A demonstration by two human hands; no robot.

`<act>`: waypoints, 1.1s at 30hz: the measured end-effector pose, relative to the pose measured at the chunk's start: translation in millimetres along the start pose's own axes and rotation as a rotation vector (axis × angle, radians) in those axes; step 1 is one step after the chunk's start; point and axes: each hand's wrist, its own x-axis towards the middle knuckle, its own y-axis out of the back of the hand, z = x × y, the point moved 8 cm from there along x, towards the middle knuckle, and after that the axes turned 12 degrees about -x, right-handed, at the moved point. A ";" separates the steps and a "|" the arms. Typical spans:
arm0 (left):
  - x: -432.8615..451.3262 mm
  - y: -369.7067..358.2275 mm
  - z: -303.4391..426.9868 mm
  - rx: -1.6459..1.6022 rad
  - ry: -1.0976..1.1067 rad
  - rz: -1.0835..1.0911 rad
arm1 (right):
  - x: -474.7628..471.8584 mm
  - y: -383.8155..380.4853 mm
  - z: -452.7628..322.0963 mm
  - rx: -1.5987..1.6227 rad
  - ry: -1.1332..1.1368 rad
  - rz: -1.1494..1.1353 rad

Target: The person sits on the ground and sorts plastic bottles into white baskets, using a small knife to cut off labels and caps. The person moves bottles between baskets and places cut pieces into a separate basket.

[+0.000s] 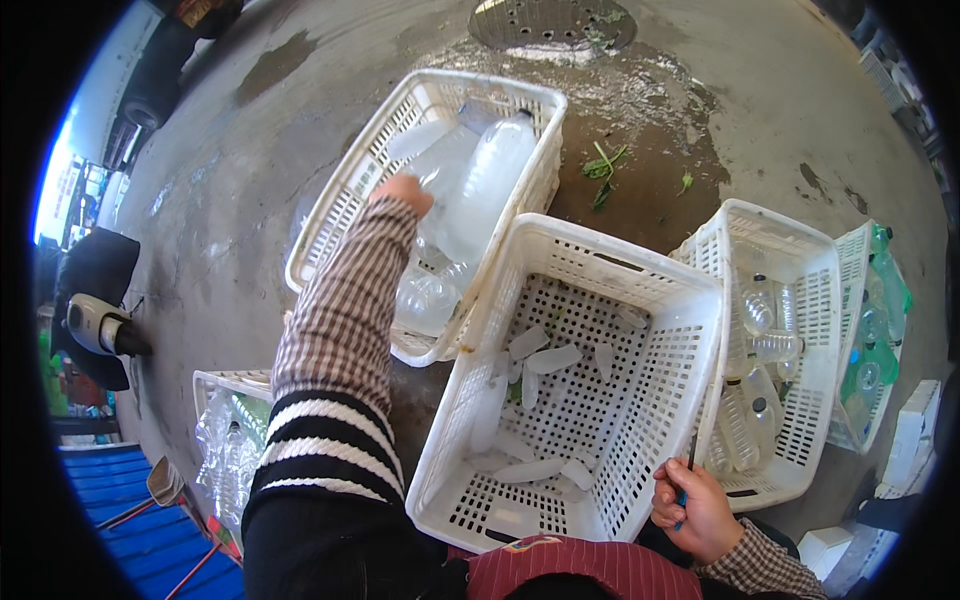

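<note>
My left hand (405, 195) reaches into a white plastic crate (559, 142) of large clear bottles; its fingers are closed near a frosted bottle, and what they grip is hidden. Beside it, a large black-capped bottle (495, 172) with whitish contents lies in the same crate. My right hand (694, 502) is closed around a thin dark rod-like tool (693, 442) with a blue part, at the near right edge of the middle crate (712, 300). Elongated chunks that look like ice (553, 358) lie on that crate's perforated bottom and along its left side.
Right of the middle crate stands a crate (821, 262) with clear bottles, then one with green bottles (885, 300). A crate of clear plastic bottles (232, 457) is at the lower left. Leaf scraps (604, 169) lie on the wet floor near a round drain cover (551, 26).
</note>
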 end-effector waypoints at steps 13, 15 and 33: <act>-291.2 143.9 -27.1 -1.715 -0.104 0.075 | -61.0 -21.2 16.7 -0.543 0.412 -0.136; -346.7 123.2 1.1 -1.744 -0.150 -0.012 | -68.5 -22.1 7.1 -0.625 0.571 -0.083; -746.5 161.9 -404.7 -0.522 0.620 0.955 | -67.4 -19.6 20.4 -0.823 0.742 -0.039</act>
